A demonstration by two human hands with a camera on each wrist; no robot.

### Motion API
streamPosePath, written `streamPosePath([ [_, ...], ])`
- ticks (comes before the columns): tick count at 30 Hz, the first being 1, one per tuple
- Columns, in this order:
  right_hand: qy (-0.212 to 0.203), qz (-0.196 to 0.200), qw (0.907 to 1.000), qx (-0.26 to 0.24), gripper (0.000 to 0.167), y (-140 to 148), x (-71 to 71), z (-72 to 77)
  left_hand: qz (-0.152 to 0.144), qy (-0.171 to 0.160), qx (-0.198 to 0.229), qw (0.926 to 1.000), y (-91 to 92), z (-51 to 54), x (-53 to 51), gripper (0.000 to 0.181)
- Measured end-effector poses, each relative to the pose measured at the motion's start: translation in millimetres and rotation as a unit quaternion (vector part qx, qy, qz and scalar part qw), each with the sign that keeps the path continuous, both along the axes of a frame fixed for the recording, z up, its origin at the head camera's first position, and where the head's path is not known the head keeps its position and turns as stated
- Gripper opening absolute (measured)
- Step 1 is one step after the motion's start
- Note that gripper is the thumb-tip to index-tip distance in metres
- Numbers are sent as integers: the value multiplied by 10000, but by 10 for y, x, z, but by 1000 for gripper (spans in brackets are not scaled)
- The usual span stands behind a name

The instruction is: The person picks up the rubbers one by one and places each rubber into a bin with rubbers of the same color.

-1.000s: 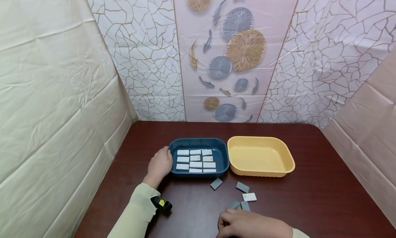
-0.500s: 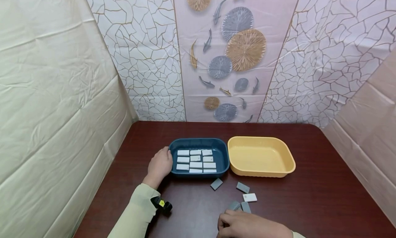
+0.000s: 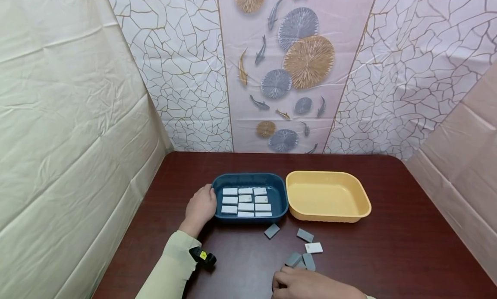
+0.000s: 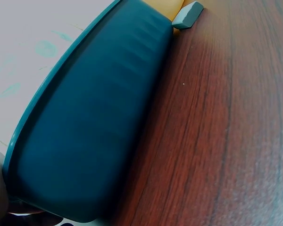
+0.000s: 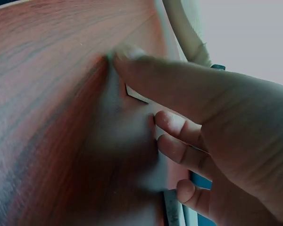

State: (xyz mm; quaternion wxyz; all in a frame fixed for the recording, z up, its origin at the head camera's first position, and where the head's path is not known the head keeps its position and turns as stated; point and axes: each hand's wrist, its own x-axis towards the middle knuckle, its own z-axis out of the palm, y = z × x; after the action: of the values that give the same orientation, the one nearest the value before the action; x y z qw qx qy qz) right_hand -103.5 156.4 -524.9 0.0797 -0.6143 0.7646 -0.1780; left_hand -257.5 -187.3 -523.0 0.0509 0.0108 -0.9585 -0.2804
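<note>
My left hand [image 3: 199,205] grips the left rim of a dark blue plastic tray [image 3: 281,212]; its fingertips are hidden, and the tray's outer wall fills much of the left wrist view. Inside, several white rectangular tiles [image 3: 246,207] lie in rows. My right hand [image 3: 310,285] is low at the front of the table, fingers curled and thumb [image 5: 155,77] stretched forward. Whether it pinches a tile is hidden and blurred. Just beyond it lie several grey tiles [image 3: 308,262], close together. A white tile [image 3: 313,247] lies farther back, near another grey tile [image 3: 305,235].
A yellow plastic tray [image 3: 328,195] stands to the right, touching the blue one. One grey tile [image 3: 272,231] lies in front of the blue tray. The dark red wooden table [image 3: 404,247] has fabric hangings [image 3: 186,74] behind and at both sides.
My right hand has shifted slightly toward the front edge, so more of the grey tiles beyond it show. My left hand stays on the blue tray.
</note>
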Motion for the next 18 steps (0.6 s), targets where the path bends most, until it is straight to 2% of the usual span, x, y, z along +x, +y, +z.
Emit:
streamPosePath([
  [5,-358,-97,9993,60,19,2,-1,-21,1,-3,14,10000,1,9,13,45],
  [10,-406,-206,9989,92,17,-8,-20,0,8,6,-10,10000,-2,2,16,44],
  [15,-728,-783,9941,209,24,31,-54,130,26,3,-24,10000,4,12,20,44],
  [16,-705,-923,9930,209,27,50,-64,150,29,-1,-21,10000,5,13,20,44],
  [18,-386,-1141,9925,203,33,86,-86,183,30,-7,-14,10000,3,16,21,44],
])
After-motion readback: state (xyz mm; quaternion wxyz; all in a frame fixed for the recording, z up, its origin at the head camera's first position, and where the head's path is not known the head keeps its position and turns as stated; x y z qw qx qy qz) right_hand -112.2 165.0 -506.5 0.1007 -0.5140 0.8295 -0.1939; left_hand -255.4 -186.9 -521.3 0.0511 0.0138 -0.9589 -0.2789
